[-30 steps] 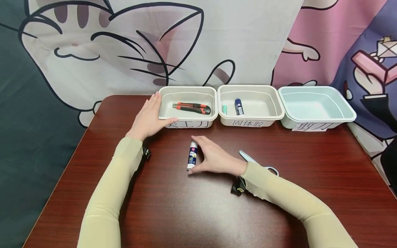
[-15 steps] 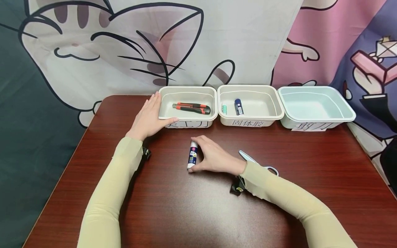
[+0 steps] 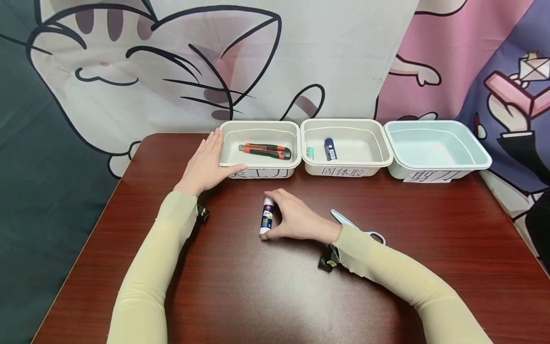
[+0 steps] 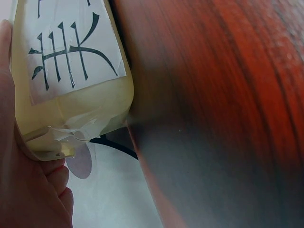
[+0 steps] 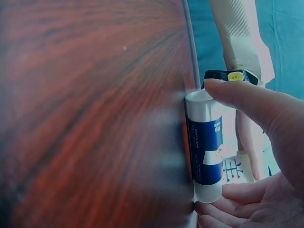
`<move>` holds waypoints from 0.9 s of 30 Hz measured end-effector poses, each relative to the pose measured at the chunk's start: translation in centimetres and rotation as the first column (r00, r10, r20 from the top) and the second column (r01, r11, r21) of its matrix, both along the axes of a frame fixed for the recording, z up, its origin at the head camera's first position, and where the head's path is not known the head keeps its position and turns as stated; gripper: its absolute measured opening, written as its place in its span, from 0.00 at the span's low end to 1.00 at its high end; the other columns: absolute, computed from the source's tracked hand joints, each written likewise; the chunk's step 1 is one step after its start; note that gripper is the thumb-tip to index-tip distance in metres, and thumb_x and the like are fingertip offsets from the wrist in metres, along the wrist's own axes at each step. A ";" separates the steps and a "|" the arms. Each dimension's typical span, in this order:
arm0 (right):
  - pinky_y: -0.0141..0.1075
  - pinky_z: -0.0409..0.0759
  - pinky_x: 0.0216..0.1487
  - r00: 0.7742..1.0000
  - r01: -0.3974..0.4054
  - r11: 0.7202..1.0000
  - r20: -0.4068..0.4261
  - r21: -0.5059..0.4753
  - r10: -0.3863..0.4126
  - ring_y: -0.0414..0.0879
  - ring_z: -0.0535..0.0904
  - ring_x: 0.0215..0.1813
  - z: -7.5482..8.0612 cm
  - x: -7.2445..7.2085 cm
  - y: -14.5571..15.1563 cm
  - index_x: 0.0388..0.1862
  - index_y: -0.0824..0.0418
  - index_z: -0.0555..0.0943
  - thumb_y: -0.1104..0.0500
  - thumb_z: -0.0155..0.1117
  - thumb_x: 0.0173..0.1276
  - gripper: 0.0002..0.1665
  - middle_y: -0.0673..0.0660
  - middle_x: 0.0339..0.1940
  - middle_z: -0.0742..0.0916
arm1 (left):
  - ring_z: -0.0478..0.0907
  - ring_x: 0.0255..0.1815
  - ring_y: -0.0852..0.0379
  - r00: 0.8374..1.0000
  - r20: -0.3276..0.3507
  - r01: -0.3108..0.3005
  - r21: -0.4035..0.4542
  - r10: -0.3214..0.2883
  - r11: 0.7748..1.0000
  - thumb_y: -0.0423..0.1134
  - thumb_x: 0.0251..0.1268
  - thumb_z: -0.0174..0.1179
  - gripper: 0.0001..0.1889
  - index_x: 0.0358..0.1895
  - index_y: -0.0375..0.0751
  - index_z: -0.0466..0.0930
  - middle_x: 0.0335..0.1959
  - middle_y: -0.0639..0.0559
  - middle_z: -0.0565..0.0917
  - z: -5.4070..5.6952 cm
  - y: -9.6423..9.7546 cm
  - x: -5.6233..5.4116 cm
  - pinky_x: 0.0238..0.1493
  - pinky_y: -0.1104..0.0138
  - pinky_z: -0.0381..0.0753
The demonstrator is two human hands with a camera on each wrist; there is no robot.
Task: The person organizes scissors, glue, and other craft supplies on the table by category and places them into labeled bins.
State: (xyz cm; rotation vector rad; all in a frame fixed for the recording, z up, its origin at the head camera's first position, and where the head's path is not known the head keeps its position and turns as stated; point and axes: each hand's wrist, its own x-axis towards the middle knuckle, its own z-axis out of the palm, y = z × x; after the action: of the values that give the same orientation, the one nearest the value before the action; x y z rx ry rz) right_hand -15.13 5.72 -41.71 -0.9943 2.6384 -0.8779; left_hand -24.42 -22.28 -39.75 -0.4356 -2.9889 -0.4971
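Note:
On the wooden table lies a white and dark blue glue stick (image 3: 267,217). My right hand (image 3: 298,217) pinches it lengthwise: the thumb (image 5: 237,97) is at one end and the fingertips (image 5: 213,209) at the other. My left hand (image 3: 205,165) rests against the left cream bin (image 3: 259,125), straight fingers along its left side and thumb across the front rim. Inside that bin are red and black utility knives (image 3: 266,151). Scissors (image 3: 341,218) with pale handles lie by my right wrist, partly hidden by the sleeve.
A middle cream bin (image 3: 365,168) holds a blue glue stick (image 3: 330,149) and a small green-labelled stick (image 3: 310,153). Beside it stands a pale blue bin (image 3: 438,166). All three bins bear paper labels. A patterned cloth (image 3: 172,105) hangs behind the table.
My right thumb and fingertips have closed in slightly on the ends of the glue stick, which stays on the table. My left hand has not moved.

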 end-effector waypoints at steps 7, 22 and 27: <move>0.39 0.71 0.68 1.000 -0.001 1.000 0.004 -0.008 0.001 0.46 0.74 0.63 0.0 0.0 0.0 0.74 0.70 0.67 0.40 0.85 0.46 0.64 0.58 0.64 0.77 | 0.40 0.83 0.46 1.000 0.001 0.000 0.006 0.000 1.000 0.80 0.58 0.53 0.65 0.82 0.32 0.38 0.83 0.40 0.43 0.0 0.0 0.0 0.80 0.57 0.39; 0.40 0.70 0.69 1.000 -0.001 1.000 0.004 -0.016 0.001 0.48 0.73 0.65 0.4 0.2 0.3 0.75 0.69 0.67 0.43 0.86 0.45 0.63 0.59 0.67 0.76 | 0.37 0.83 0.49 1.000 0.005 -0.002 0.011 0.002 1.000 0.81 0.58 0.53 0.66 0.82 0.32 0.38 0.83 0.40 0.43 0.0 0.0 0.0 0.80 0.55 0.40; 0.42 0.70 0.70 1.000 -0.007 1.000 -0.005 -0.026 0.007 0.49 0.73 0.66 0.8 0.3 0.5 0.74 0.70 0.67 0.43 0.87 0.45 0.64 0.60 0.67 0.76 | 0.38 0.83 0.49 1.000 0.002 -0.002 0.009 0.002 1.000 0.81 0.57 0.53 0.66 0.82 0.33 0.38 0.83 0.40 0.43 -0.1 0.0 0.0 0.80 0.55 0.40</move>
State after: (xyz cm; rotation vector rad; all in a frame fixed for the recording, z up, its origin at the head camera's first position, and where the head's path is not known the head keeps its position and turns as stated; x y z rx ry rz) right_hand -14.83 6.26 -40.95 -1.0125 2.6327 -0.9124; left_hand -24.45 -22.29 -39.81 -0.4323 -2.9873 -0.5114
